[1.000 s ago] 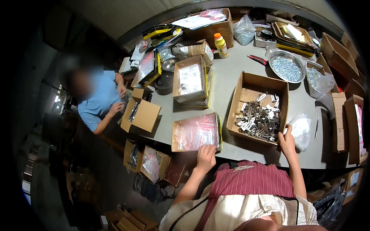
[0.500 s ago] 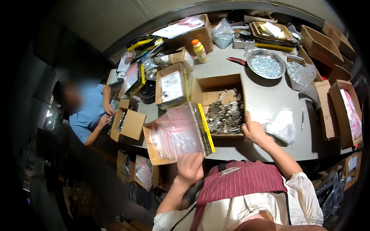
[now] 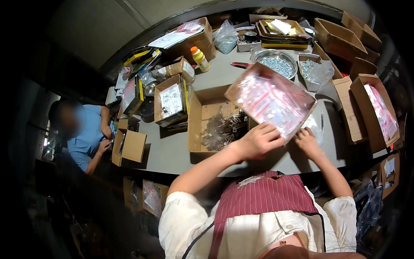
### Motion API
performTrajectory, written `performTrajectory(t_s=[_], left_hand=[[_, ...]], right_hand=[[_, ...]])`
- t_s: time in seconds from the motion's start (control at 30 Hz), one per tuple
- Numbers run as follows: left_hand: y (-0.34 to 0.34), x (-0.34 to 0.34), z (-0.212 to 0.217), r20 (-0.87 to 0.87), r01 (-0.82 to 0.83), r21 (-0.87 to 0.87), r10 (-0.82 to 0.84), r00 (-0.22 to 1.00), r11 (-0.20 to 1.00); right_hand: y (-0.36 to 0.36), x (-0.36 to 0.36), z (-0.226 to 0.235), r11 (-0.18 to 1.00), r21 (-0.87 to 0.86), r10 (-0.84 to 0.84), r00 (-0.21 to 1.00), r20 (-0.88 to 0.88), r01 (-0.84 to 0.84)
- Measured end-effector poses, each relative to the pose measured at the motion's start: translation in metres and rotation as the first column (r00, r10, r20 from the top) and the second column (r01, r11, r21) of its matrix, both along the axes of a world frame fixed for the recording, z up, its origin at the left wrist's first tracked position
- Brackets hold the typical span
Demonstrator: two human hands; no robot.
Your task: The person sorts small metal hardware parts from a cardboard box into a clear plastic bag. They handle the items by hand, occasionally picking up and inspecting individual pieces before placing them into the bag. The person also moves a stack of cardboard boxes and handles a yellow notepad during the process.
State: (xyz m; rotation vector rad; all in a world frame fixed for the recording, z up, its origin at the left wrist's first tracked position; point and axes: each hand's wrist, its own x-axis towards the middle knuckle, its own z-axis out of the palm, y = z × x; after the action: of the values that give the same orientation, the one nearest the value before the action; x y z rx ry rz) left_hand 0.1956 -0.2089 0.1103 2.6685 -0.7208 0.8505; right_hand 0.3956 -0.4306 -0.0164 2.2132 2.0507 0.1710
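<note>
My left hand [image 3: 261, 140] is closed on the near edge of a shallow cardboard box [image 3: 296, 131] and holds it tilted above the table. Clear plastic zip bags [image 3: 276, 100] with red lines fill that box; it is a little blurred. Beside its right corner, my right hand [image 3: 308, 143] has its fingers bent onto a clear plastic bag [image 3: 316, 127], mostly hidden under the box. Left of my hands stands an open cardboard box [image 3: 195, 125] holding a heap of small dark metal parts [image 3: 221, 128]; the raised box covers its right side.
A steel bowl [image 3: 294, 64] of small shiny parts and a yellow bottle [image 3: 200, 59] with an orange cap stand farther back. A pen [image 3: 322, 122] lies at the right near tall cardboard boxes [image 3: 359, 88]. At the left, a person in blue [image 3: 92, 129] works beside a small carton [image 3: 134, 146].
My left hand has carried the box of zip bags rightward, over the box of metal parts. My right hand has left that box's edge and moved right to the plastic bag. The view has shifted.
</note>
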Motion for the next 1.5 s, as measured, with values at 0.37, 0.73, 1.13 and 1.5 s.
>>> performTrajectory(t_s=[0.37, 0.73, 1.13, 1.5], left_hand=[[0.033, 0.027, -0.111, -0.526, 0.140, 0.306, 0.044, 0.849, 0.941], [0.023, 0.072, -0.099, -0.607, -0.374, 0.208, 0.419, 0.675, 0.904], [-0.006, 0.119, -0.117, -0.499, -0.320, -0.209, 0.181, 0.848, 0.924], [-0.005, 0.099, -0.118, -0.490, -0.390, -0.252, 0.231, 0.841, 0.886]], right_hand=[[-0.038, 0.052, 0.013, 0.951, 0.308, 0.026, 0.979, -0.203, 0.039], [-0.028, 0.001, 0.020, 0.977, 0.212, 0.081, 0.947, -0.311, -0.014], [0.001, -0.014, 0.034, 0.790, 0.396, -0.097, 0.733, -0.673, 0.468], [0.036, -0.030, 0.022, 0.727, 0.364, -0.248, 0.717, -0.652, 0.582]])
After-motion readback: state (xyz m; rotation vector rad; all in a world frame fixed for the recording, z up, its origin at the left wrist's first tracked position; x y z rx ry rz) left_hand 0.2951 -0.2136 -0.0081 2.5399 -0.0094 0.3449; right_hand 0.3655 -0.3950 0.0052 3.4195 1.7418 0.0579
